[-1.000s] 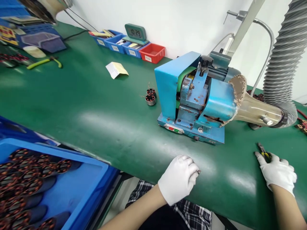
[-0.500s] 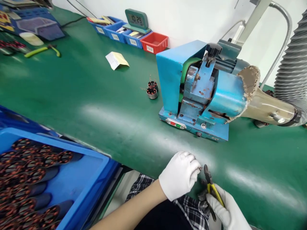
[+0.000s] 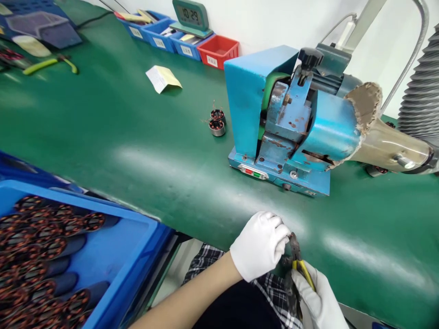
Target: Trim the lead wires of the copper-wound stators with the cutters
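Near the table's front edge, my left hand (image 3: pixel 261 246), in a white glove, is closed with its fingers curled. A tiny coppery bit shows at its fingertips; what it grips is mostly hidden. My right hand (image 3: pixel 317 290), also gloved, with dark fingertips, is wrapped round yellow-handled side cutters (image 3: pixel 300 266). The cutters' dark jaws point up and lie right against the left fingertips; I cannot tell if they bite on anything. Farther back, two small stators with copper windings (image 3: pixel 217 128) stand on the green table beside a blue belt machine (image 3: pixel 279 123).
A blue bin (image 3: pixel 106 256) full of wound stators stands at lower left. Small blue trays (image 3: pixel 159 40), a red tray (image 3: pixel 218 51) and a clock (image 3: pixel 190 16) line the wall. Folded paper (image 3: pixel 162 79) and green-handled pliers (image 3: pixel 41 65) lie on the table. A ribbed hose (image 3: pixel 420 98) hangs at right.
The cutters have moved up against the left fingertips, and their jaws and handles look closer together. The left hand has shifted slightly right. The whole view has also moved a little.
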`<state>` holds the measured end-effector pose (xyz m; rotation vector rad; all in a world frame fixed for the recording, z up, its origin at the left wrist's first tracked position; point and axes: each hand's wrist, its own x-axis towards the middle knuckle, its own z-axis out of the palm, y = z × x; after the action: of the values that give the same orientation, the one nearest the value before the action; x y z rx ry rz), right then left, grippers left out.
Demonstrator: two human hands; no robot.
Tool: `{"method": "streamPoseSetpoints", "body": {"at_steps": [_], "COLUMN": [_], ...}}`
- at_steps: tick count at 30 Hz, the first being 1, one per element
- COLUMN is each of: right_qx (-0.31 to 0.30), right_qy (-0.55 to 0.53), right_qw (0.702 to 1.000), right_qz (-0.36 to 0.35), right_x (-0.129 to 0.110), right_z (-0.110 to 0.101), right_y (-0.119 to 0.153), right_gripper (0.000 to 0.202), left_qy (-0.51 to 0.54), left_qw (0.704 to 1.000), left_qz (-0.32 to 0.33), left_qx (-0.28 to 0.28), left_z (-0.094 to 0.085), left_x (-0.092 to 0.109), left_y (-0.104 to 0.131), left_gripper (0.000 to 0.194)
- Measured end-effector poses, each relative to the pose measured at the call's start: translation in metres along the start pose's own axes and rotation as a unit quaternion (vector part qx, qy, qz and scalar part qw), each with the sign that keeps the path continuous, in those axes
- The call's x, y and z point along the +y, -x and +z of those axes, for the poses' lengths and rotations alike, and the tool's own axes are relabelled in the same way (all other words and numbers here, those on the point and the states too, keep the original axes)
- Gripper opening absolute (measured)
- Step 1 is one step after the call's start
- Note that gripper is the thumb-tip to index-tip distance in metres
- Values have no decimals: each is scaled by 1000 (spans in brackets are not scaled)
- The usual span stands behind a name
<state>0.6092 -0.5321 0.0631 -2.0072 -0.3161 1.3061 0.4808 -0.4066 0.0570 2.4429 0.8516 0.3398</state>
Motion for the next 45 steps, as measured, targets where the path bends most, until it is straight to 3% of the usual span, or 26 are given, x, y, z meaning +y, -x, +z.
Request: {"method": "streamPoseSetpoints", "body": {"at_steps": [7,10,12,14,15,17,18,20,24,26,29,31,33,35,37,40,42,45], "right_qx": [-28,-26,-22,59,137,318,375,417,407,392,346,358,396,432,452,411,340,323], "right_qy": [-114,-108,-43,51,100,179,205,230,241,289,357,378,414,463,507,538,537,514], "right_qw": [993,994,998,993,979,923,896,870,870,859,841,825,801,767,730,703,711,726], "right_qz": [30,19,-26,-88,-112,-123,-123,-127,-137,-155,-215,-222,-176,-105,-85,-219,-303,-324], "right_x": [8,4,-1,-6,-7,-6,-5,-1,5,8,14,17,17,10,-4,-34,-58,-97], "right_z": [2,-15,-36,-66,-82,-114,-129,-154,-184,-193,-207,-217,-225,-225,-213,-174,-143,-108], "right_y": [2,5,0,-11,-18,-34,-42,-54,-65,-67,-73,-81,-90,-99,-107,-123,-140,-178], "right_gripper": [69,64,58,57,58,59,59,58,61,59,57,60,66,70,65,50,41,39], "left_qy": [8,26,27,0,-23,-64,-76,-71,61,126,135,121,113,112,113,118,122,122], "left_qw": [1000,998,996,995,996,996,996,996,996,991,991,992,992,990,990,988,986,986], "left_qz": [17,35,55,70,71,58,45,12,-34,-26,4,22,51,76,87,89,85,78], "left_qx": [13,37,65,65,44,-5,-26,-46,-46,-19,-8,-26,-37,-30,-5,46,75,82], "left_z": [4,-5,-17,-30,-35,-38,-36,-26,4,17,31,36,36,32,25,17,14,13], "left_x": [-2,-2,-3,-8,-11,-15,-16,-11,19,35,48,46,38,29,21,16,16,18], "left_y": [0,1,6,14,18,25,26,23,-11,-32,-50,-50,-41,-28,-15,-2,1,0], "left_gripper": [12,14,18,15,13,10,10,11,24,40,67,64,51,37,28,25,23,20]}}
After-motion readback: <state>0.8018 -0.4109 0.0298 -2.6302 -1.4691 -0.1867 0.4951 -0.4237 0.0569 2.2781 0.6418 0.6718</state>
